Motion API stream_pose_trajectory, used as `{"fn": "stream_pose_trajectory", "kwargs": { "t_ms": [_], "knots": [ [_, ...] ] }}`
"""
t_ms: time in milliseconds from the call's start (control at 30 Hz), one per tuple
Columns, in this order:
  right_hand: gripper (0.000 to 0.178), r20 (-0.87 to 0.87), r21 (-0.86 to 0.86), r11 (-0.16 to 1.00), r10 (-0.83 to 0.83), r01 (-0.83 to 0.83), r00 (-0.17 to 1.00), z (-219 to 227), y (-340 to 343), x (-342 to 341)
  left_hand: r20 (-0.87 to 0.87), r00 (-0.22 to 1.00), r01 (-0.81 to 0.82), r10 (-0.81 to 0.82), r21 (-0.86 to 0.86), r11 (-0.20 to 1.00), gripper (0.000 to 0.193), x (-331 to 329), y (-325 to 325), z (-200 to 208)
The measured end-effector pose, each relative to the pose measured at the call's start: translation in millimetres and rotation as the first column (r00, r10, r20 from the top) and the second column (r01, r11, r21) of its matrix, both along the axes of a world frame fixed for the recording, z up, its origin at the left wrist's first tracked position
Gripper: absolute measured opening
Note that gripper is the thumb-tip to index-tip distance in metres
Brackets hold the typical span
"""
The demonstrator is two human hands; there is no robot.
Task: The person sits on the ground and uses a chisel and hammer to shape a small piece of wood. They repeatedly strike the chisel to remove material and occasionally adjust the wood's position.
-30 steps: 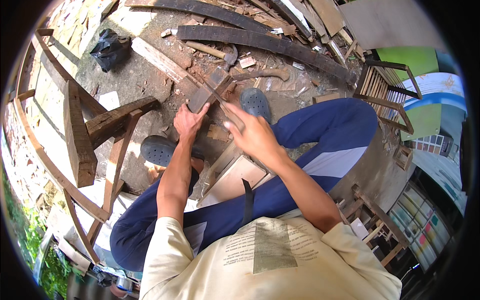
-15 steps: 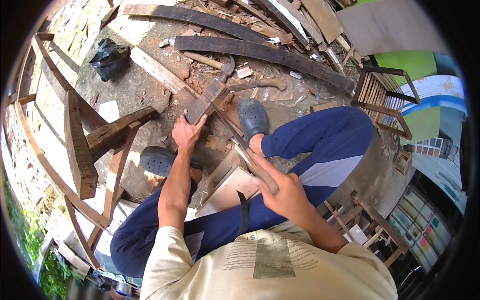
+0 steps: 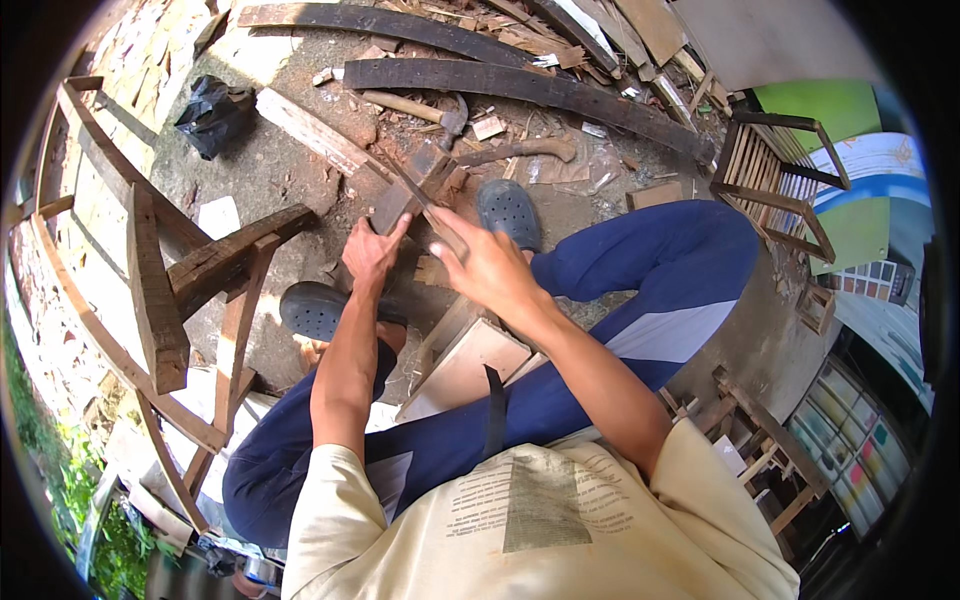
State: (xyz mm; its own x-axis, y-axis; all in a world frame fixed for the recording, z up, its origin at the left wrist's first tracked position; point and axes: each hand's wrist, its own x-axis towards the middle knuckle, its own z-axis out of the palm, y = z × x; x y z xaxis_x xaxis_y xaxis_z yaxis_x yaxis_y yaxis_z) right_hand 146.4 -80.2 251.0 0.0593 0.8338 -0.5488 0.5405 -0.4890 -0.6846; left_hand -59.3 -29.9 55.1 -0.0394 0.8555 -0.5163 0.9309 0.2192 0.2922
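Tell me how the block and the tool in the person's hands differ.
The block is short and thick; the tool is long and thin.
The left hand holds the block; the right hand grips the tool.
Both look brownish in part.

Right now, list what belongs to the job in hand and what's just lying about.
In use:
dark wooden block, held by the left hand
long thin tool, held in the right hand

Lying about:
hammer
black plastic bag
curved dark beam
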Motion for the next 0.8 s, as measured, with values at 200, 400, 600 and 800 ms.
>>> {"fn": "stream_pose_trajectory", "kwargs": {
  "t_ms": [200, 400, 600, 800],
  "knots": [
    [0.05, -0.024, 0.335, 0.941, -0.044, 0.049, 0.999, 70, -75, 24, -0.007, 1.0, -0.021, 0.021, -0.02, 1.0, 0.102, -6, -2, -2],
    [0.05, 0.012, 0.177, 0.984, 0.015, -0.017, 1.0, 34, -53, 8, -0.009, 0.999, -0.031, 0.03, -0.064, 0.997, 0.105, -8, -1, 3],
    [0.052, 0.134, 0.197, 0.978, 0.041, -0.067, 0.99, 21, -36, 8, 0.023, 0.999, -0.033, 0.035, -0.049, 0.998, 0.103, -1, 10, 6],
    [0.049, 0.006, 0.271, 0.962, 0.005, -0.007, 1.0, 67, -95, 19, 0.008, 0.999, -0.045, 0.045, -0.009, 0.999, 0.102, -7, 4, 4]
  ]
}}
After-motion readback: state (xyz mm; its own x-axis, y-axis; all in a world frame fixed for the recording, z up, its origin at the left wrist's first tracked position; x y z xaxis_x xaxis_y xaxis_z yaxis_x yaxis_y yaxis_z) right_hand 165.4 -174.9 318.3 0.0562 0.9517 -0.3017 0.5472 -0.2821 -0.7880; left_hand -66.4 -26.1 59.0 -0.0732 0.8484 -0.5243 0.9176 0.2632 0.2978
